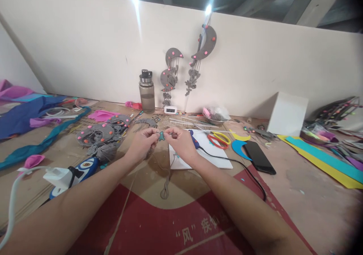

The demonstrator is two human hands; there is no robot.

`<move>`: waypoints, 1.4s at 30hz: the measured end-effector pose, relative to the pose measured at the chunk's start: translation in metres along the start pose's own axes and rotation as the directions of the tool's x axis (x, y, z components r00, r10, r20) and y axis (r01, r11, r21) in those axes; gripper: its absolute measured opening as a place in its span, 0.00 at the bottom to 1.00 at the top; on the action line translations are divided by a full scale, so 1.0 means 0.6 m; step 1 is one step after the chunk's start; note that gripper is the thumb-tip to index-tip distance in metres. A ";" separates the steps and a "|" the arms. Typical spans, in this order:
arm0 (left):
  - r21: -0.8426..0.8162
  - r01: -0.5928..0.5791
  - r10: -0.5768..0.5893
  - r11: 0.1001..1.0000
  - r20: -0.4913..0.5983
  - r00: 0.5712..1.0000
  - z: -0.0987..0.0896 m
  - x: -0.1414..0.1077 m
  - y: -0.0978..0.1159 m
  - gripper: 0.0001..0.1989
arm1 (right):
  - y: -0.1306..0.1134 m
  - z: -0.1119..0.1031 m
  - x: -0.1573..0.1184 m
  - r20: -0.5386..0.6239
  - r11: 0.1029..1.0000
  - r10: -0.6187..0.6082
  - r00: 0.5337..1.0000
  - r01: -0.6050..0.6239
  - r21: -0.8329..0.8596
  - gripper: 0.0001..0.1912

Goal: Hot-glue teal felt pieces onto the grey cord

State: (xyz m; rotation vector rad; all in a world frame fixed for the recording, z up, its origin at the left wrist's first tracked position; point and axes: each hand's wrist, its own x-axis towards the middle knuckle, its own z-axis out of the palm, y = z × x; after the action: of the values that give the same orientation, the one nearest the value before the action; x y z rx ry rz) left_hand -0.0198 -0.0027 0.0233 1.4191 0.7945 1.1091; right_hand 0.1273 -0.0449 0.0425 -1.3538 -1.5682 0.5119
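Between my two hands is a small teal felt piece [161,136], its exact shape too small to tell. My left hand [144,144] pinches its left side and my right hand [181,142] pinches the right. A grey cord [164,191] trails below my left hand and ends in a looped bundle on the cardboard. Under and beyond my right hand lies a white board [214,158]. The blue body of a corded tool [194,140], partly hidden, rests there behind my right wrist. Scissors with red and yellow handles [218,143] lie just to its right.
A phone [259,157] and a blue crescent [240,148] lie right. Left are grey felt crescents [96,134], a plug adapter [58,177] and a teal strip [42,145]. A water bottle [146,96] and small clock [170,110] stand behind. Crescent mobiles [205,45] hang at the wall.
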 end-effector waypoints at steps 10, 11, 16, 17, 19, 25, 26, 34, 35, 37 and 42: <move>-0.195 0.234 -0.202 0.952 0.170 0.965 -0.003 0.003 0.020 0.10 | 0.023 0.002 0.017 0.082 0.929 0.202 0.976 -0.218 0.298 0.11; -0.201 0.236 -0.202 0.951 0.177 0.963 -0.004 0.003 0.019 0.10 | 0.025 0.001 0.017 0.089 0.921 0.224 0.971 -0.240 0.308 0.11; -0.137 0.211 -0.185 0.968 0.180 0.966 -0.004 0.005 0.011 0.10 | 0.033 0.001 0.016 0.111 0.921 0.224 0.968 -0.248 0.300 0.12; -0.112 0.200 -0.180 0.973 0.168 0.969 -0.003 0.005 0.010 0.10 | 0.034 0.002 0.016 0.109 0.928 0.207 0.972 -0.231 0.293 0.12; -0.067 0.184 -0.173 0.981 0.138 0.975 -0.002 0.005 0.007 0.10 | 0.037 0.004 0.015 0.103 0.939 0.187 0.977 -0.209 0.273 0.12; 0.023 0.169 -0.170 0.985 0.066 0.983 0.000 0.004 0.005 0.12 | 0.037 0.007 0.008 0.098 0.961 0.156 0.983 -0.174 0.215 0.11; 0.028 0.163 -0.165 0.986 0.055 0.985 0.001 0.004 0.005 0.11 | 0.036 0.007 0.006 0.097 0.962 0.152 0.984 -0.170 0.215 0.11; -0.084 0.205 -0.199 0.975 0.080 0.977 0.010 0.000 0.004 0.11 | 0.032 0.003 -0.003 0.077 0.960 0.161 0.984 -0.174 0.219 0.11; -0.102 0.216 -0.206 0.971 0.097 0.974 0.009 0.001 0.004 0.11 | 0.034 0.003 -0.003 0.077 0.960 0.164 0.983 -0.177 0.219 0.11; -0.125 0.232 -0.217 0.965 0.121 0.969 0.008 0.001 0.004 0.11 | 0.037 0.002 -0.001 0.068 0.963 0.164 0.984 -0.175 0.207 0.11; -0.102 0.231 -0.217 0.968 0.127 0.968 0.008 0.001 0.007 0.12 | 0.038 0.003 -0.003 0.054 0.976 0.144 0.988 -0.151 0.159 0.11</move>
State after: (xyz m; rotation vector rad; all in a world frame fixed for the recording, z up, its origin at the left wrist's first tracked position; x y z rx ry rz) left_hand -0.0159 -0.0047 0.0278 1.2497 0.7746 0.8779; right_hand 0.1376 -0.0391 0.0225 -1.3474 -1.4325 0.7487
